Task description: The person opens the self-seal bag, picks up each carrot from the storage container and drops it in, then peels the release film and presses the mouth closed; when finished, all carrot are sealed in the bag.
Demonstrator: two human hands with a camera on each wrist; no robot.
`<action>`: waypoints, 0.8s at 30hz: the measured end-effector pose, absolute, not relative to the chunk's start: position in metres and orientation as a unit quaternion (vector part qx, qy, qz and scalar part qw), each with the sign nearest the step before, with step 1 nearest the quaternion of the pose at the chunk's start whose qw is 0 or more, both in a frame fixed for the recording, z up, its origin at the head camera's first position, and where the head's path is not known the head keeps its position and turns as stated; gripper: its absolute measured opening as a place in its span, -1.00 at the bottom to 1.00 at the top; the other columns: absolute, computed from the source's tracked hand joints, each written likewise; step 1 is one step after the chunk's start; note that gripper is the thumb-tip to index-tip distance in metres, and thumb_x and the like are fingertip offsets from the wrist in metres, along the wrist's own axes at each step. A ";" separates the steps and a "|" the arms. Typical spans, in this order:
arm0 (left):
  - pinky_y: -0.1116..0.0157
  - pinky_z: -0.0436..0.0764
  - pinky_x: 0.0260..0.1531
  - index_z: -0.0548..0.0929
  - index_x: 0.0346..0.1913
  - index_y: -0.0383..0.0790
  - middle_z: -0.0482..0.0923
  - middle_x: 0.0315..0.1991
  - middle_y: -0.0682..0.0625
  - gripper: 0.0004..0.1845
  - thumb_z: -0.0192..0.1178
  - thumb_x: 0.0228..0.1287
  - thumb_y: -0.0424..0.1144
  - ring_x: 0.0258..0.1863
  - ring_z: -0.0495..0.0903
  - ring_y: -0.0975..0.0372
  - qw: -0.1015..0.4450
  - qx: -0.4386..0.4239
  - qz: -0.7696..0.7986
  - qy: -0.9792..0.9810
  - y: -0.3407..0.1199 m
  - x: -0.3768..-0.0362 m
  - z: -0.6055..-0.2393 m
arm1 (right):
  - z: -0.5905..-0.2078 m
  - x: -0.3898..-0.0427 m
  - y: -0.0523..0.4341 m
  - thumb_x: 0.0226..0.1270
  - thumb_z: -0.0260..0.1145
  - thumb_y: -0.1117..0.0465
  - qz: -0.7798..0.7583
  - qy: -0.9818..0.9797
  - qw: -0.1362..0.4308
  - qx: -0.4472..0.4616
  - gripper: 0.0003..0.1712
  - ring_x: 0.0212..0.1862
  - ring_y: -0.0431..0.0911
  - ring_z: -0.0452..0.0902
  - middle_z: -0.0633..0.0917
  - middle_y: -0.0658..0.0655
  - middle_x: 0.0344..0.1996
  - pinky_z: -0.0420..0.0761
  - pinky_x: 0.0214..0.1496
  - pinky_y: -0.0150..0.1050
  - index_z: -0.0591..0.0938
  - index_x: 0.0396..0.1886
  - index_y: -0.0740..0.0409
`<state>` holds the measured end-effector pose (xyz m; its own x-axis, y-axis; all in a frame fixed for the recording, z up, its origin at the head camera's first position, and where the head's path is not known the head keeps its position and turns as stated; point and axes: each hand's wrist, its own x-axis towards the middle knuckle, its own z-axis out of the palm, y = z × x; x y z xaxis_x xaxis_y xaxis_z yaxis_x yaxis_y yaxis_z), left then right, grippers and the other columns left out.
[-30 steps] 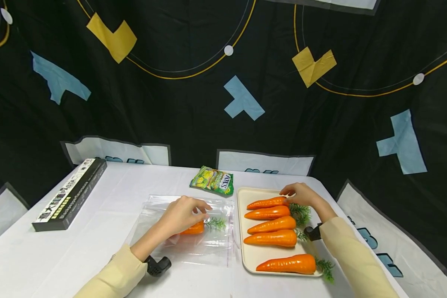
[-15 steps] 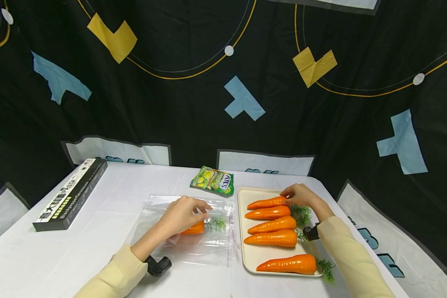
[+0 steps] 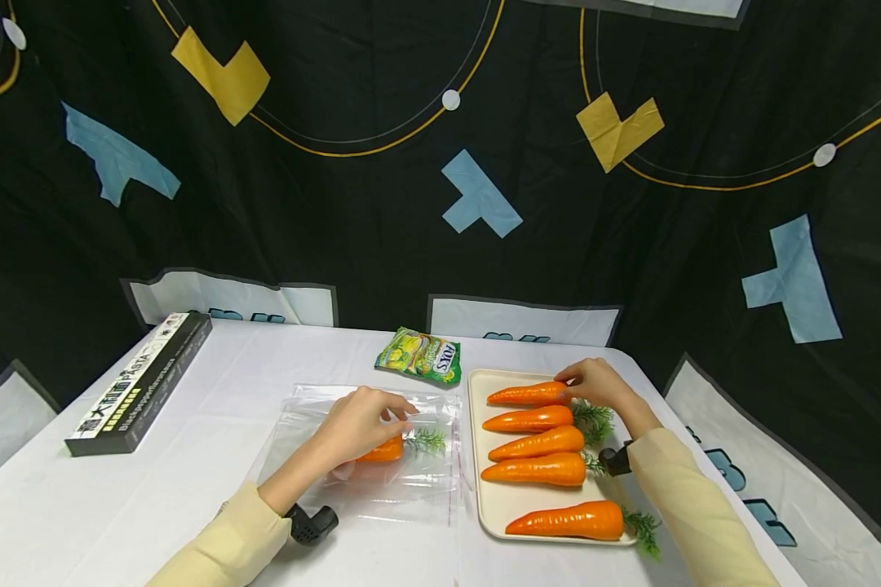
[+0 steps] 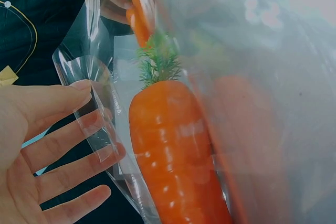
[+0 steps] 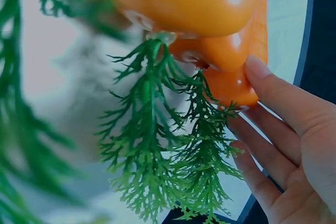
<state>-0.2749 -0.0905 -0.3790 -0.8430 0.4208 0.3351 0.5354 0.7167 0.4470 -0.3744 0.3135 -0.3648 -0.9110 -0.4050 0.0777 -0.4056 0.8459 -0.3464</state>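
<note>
A clear plastic bag [image 3: 426, 493] lies on the table with an orange carrot [image 4: 165, 140] inside, its green top toward the bag's mouth. My left hand [image 3: 363, 424] pinches the bag's upper film between thumb and fingers, holding it up over the carrot, as the left wrist view shows. To the right, a cream tray [image 3: 495, 501] bears several carrots in a column, leafy tops to the right. At its far end my right hand [image 3: 596, 383] grips the farthest carrot [image 3: 524, 395] by its thick end. In the right wrist view the thumb presses that carrot [image 5: 231, 87], fingers opposite.
A green candy packet [image 3: 418, 356] lies behind the bag. At the far left stands a long black pasta box [image 3: 143, 383]. The nearest carrot [image 3: 568, 520] sits apart from the others, its leaves overhanging the tray's right edge. A black curtain [image 3: 382, 228] hangs behind the table.
My right hand has shifted slightly up and to the right, and the farthest carrot has risen a little with it. My left hand and the bag have stayed still.
</note>
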 end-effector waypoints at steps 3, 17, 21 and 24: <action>0.30 0.55 -0.40 0.78 -0.20 0.02 0.66 -0.42 0.27 -0.85 0.37 0.15 -0.21 -0.35 0.60 0.30 0.105 -0.259 -0.273 -0.920 -0.090 -0.275 -0.379 | -0.364 -0.374 0.315 0.20 0.42 0.25 0.184 -0.961 0.021 0.204 -0.70 -0.18 0.08 0.66 0.73 0.23 -0.19 0.66 -0.20 -0.12 0.71 -0.09 0.29; 0.29 0.56 -0.39 0.78 -0.18 -0.05 0.66 -0.43 0.26 -0.84 0.37 0.15 -0.22 -0.33 0.62 0.24 0.106 -0.266 -0.274 -0.918 -0.091 -0.275 -0.378 | -0.351 -0.361 0.317 0.16 0.46 0.22 0.213 -0.949 0.163 0.166 -0.61 -0.18 0.14 0.67 0.71 0.29 -0.15 0.67 -0.23 -0.04 0.69 -0.03 0.29; 0.28 0.56 -0.38 0.78 -0.17 -0.05 0.67 -0.42 0.25 -0.83 0.37 0.16 -0.22 -0.32 0.63 0.21 0.102 -0.265 -0.276 -0.918 -0.091 -0.275 -0.379 | -0.344 -0.354 0.316 0.17 0.46 0.17 0.198 -0.947 0.196 0.159 -0.59 -0.22 0.15 0.67 0.72 0.30 -0.18 0.66 -0.28 -0.03 0.69 -0.01 0.26; 0.28 0.57 -0.37 0.78 -0.17 -0.05 0.67 -0.41 0.25 -0.83 0.37 0.16 -0.22 -0.31 0.64 0.19 0.099 -0.263 -0.277 -0.919 -0.092 -0.274 -0.378 | -0.337 -0.347 0.312 0.18 0.45 0.15 0.187 -0.946 0.210 0.159 -0.60 -0.31 0.10 0.65 0.72 0.29 -0.18 0.64 -0.34 -0.07 0.69 -0.01 0.23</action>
<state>-0.2740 -0.0916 -0.3783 -0.8420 0.4281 0.3283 0.5383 0.7077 0.4576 -0.3471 0.3116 -0.3367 -0.8612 -0.2221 0.4572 -0.3790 0.8800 -0.2864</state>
